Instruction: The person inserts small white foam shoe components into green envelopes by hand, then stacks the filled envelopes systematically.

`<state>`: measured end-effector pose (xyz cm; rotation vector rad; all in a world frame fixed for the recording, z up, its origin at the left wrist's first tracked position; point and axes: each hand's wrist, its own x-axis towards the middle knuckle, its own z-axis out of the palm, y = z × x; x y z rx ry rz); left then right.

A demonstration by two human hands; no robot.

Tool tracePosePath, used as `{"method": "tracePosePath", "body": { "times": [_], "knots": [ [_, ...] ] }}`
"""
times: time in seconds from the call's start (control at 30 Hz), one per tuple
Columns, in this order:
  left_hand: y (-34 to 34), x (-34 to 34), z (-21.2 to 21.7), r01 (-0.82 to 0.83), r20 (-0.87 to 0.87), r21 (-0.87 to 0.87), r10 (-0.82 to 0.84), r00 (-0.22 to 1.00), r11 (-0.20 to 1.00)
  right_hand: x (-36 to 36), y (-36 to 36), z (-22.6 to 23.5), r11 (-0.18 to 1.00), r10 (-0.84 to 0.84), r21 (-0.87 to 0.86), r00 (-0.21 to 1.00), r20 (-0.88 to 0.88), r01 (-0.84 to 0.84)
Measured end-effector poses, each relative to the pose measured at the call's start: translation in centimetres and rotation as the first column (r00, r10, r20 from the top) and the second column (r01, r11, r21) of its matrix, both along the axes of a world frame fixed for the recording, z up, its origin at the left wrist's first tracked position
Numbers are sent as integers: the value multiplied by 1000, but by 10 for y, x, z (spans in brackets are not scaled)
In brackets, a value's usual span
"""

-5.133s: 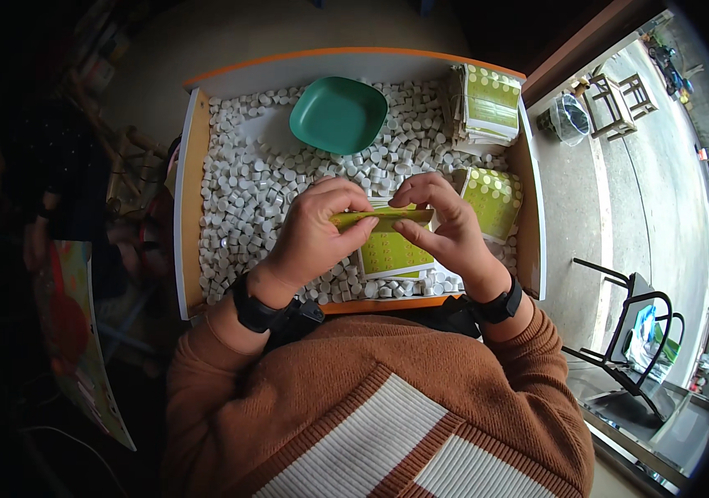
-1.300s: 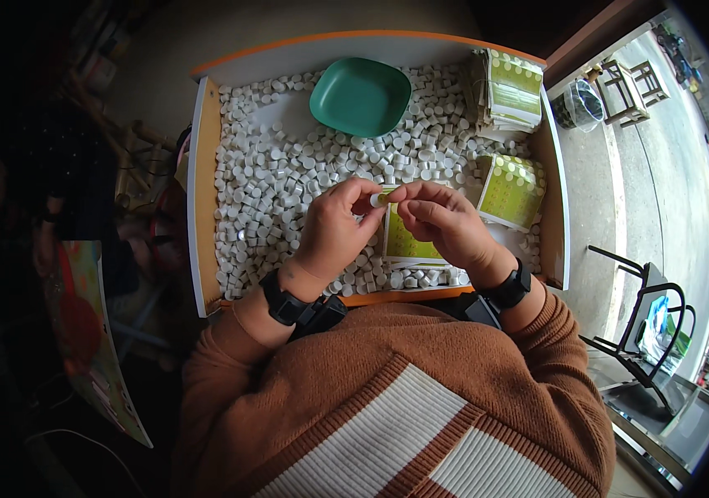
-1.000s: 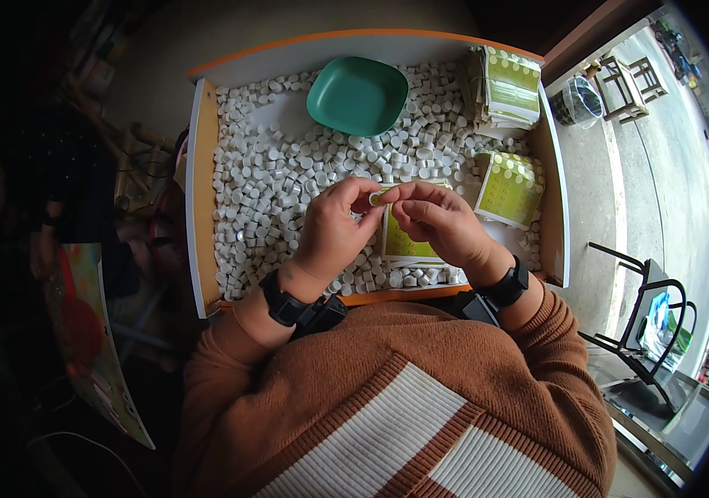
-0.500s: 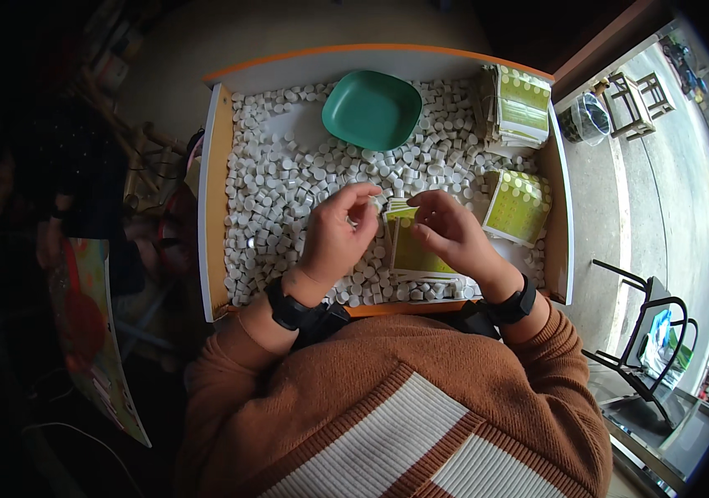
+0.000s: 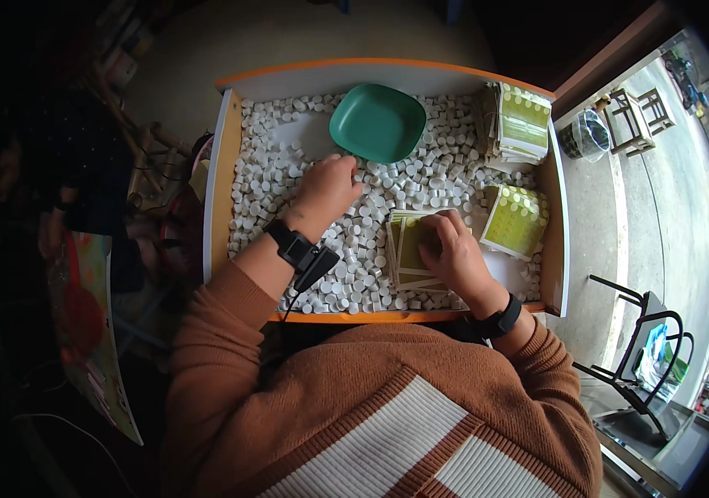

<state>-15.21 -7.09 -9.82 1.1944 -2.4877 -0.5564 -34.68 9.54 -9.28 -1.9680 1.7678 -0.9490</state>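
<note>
My left hand (image 5: pixel 328 194) is over the white caps (image 5: pixel 275 187), just below the green tray (image 5: pixel 377 123). Its fingers are curled together, and whatever they may hold is hidden. A stack of green cards with white borders (image 5: pixel 409 249) lies on the caps near the drawer's front. Over the right part of this stack is my right hand (image 5: pixel 460 256), its fingers bent and its thumb apart from the forefinger. Nothing shows between them. Dark bands circle both wrists.
The shallow drawer (image 5: pixel 227 178) has an orange front and back edge. A tall pile of green cards (image 5: pixel 523 124) stands in its far right corner, with a smaller pile (image 5: pixel 517 220) nearer me. Right of it are a clear bin (image 5: pixel 588 134) and a black chair (image 5: pixel 657 353).
My left hand has moved from beside the card stack up and left toward the tray, its fingers now curled in. My right hand has lowered onto the cards. The view has shifted slightly.
</note>
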Motion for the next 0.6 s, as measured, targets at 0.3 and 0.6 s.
{"method": "tracePosePath", "body": {
  "times": [0.3,0.6],
  "knots": [
    [52,2,24,166,-527,516,158,835,841,-2,-9,9,993,-52,107,999,-2,52],
    [84,-10,14,302,-576,596,135,806,744,-3,-10,10,989,-72,127,997,-18,74]
  ]
}}
